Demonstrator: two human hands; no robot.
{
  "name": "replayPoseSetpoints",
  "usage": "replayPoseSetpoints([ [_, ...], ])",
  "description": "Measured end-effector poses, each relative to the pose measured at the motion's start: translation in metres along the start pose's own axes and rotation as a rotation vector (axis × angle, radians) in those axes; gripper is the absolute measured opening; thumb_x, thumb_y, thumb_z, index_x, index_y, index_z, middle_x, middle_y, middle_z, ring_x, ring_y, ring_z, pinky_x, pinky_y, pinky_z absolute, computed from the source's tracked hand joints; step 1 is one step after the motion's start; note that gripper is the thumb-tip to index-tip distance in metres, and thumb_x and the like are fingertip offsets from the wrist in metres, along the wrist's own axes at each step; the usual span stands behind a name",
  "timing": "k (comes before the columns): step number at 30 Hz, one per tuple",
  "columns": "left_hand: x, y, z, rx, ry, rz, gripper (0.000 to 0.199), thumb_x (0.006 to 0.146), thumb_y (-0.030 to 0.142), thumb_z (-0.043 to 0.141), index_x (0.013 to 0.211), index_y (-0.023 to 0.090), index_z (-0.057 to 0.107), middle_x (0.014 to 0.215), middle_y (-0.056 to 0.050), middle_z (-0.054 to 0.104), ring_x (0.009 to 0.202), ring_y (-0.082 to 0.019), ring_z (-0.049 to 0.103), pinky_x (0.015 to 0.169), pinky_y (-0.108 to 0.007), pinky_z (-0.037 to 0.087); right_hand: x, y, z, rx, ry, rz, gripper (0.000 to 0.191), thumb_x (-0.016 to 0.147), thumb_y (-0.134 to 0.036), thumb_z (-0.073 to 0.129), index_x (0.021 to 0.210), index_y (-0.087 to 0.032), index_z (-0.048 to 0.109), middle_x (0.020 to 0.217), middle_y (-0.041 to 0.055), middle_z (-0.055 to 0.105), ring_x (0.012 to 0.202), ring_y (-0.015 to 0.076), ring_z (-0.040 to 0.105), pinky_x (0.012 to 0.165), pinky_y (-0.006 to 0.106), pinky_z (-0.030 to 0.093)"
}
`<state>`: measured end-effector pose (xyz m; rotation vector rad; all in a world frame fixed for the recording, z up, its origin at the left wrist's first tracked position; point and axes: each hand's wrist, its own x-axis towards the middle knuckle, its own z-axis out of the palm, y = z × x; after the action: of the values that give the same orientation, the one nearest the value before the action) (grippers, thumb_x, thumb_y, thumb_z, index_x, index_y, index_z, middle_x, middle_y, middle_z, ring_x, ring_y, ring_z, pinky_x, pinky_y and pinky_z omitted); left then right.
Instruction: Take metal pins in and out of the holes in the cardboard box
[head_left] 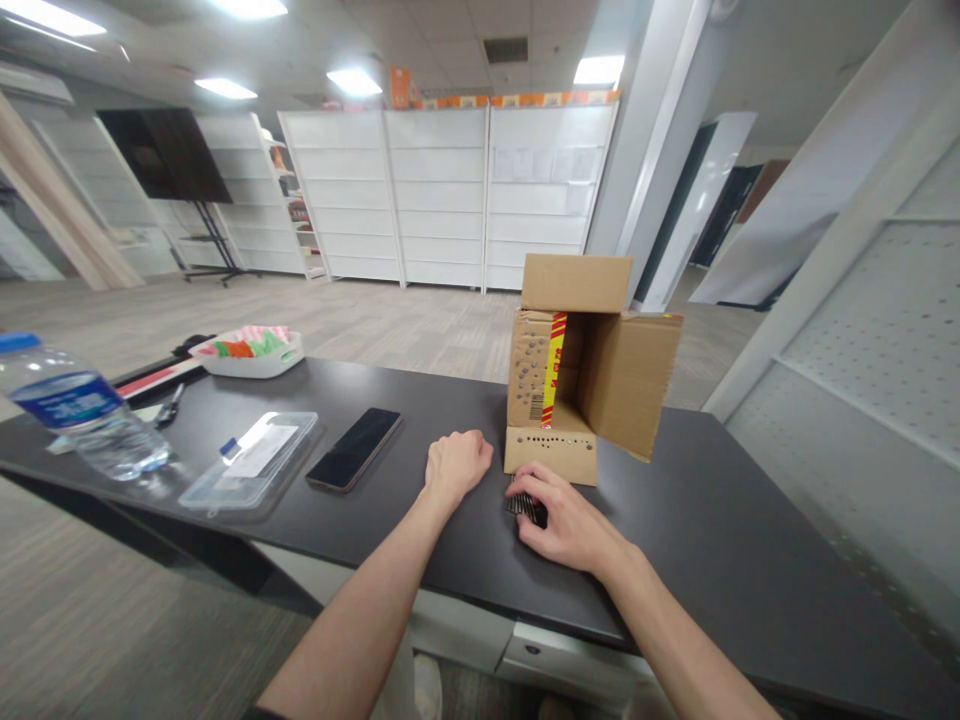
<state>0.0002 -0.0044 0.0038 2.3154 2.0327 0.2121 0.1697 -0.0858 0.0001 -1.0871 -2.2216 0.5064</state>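
Note:
My right hand [559, 520] curls its fingers and thumb around a small bunch of dark, thin, ribbed pieces [520, 504] on the desk; they look like screws, but the fingers cover part of them. Closed into a fist, my left hand [459, 464] rests on the desk to the left, and whatever it may hold is hidden. Just beyond both hands an open cardboard box [645, 385] lies with its opening towards me. Several grey round dots mark its left flap [527, 365], beside red and yellow tape. Rows of small dark holes or heads cross its lower flap [555, 458].
On the dark desk [720, 540], left of my hands, lie a black phone [355, 450] and a clear plastic case [259, 460]. Farther left are a water bottle [90, 410] and a white basket [251, 366] of colourful packets. A perforated panel [885, 380] borders the right side.

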Motion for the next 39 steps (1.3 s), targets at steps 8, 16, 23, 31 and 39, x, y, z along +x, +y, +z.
replayPoseSetpoints([
  [8, 0.0003, 0.0000, -0.0003, 0.002, -0.008, -0.005, 0.039, 0.089, 0.035, 0.032, 0.094, 0.020, 0.068, 0.095, -0.014, 0.069, 0.089, -0.027, 0.066, 0.078, -0.036, 0.045, 0.0002, 0.0005, 0.0001, 0.000, 0.000, 0.003, 0.038, 0.066, -0.003, 0.049, 0.099, -0.020, 0.056, 0.102, 0.0042, 0.052, 0.087, 0.0156, 0.053, 0.081, 0.029, 0.044],
  [16, -0.0008, 0.0021, -0.0031, 0.006, -0.016, -0.025, 0.039, 0.089, 0.035, 0.033, 0.095, 0.019, 0.068, 0.095, -0.013, 0.070, 0.090, -0.025, 0.066, 0.078, -0.033, 0.045, -0.0002, -0.0003, -0.0004, -0.004, -0.011, -0.001, 0.042, 0.061, -0.001, 0.047, 0.097, -0.021, 0.056, 0.100, 0.0041, 0.052, 0.089, 0.0171, 0.053, 0.082, 0.030, 0.044],
  [23, 0.0013, -0.0009, 0.0020, 0.001, 0.007, 0.004, 0.039, 0.089, 0.035, 0.032, 0.093, 0.019, 0.068, 0.092, -0.013, 0.070, 0.088, -0.025, 0.066, 0.078, -0.034, 0.046, -0.0001, 0.0013, 0.0007, -0.013, -0.002, -0.002, 0.042, 0.062, -0.001, 0.047, 0.098, -0.021, 0.056, 0.101, 0.0042, 0.052, 0.090, 0.0170, 0.052, 0.083, 0.030, 0.044],
  [31, 0.0022, -0.0025, 0.0044, 0.013, 0.027, 0.015, 0.038, 0.089, 0.035, 0.032, 0.091, 0.020, 0.067, 0.090, -0.013, 0.070, 0.085, -0.026, 0.067, 0.074, -0.034, 0.046, 0.0000, 0.0010, -0.0002, -0.012, 0.000, 0.002, 0.038, 0.063, -0.001, 0.046, 0.095, -0.021, 0.055, 0.100, 0.0040, 0.051, 0.088, 0.0164, 0.052, 0.082, 0.030, 0.044],
  [39, 0.0019, -0.0023, 0.0030, 0.014, 0.015, 0.015, 0.040, 0.089, 0.036, 0.031, 0.091, 0.019, 0.067, 0.090, -0.013, 0.070, 0.086, -0.026, 0.066, 0.075, -0.035, 0.046, -0.0004, 0.0019, 0.0008, -0.007, 0.000, 0.003, 0.040, 0.062, 0.000, 0.045, 0.095, -0.020, 0.055, 0.099, 0.0042, 0.051, 0.088, 0.0164, 0.051, 0.082, 0.029, 0.043],
])
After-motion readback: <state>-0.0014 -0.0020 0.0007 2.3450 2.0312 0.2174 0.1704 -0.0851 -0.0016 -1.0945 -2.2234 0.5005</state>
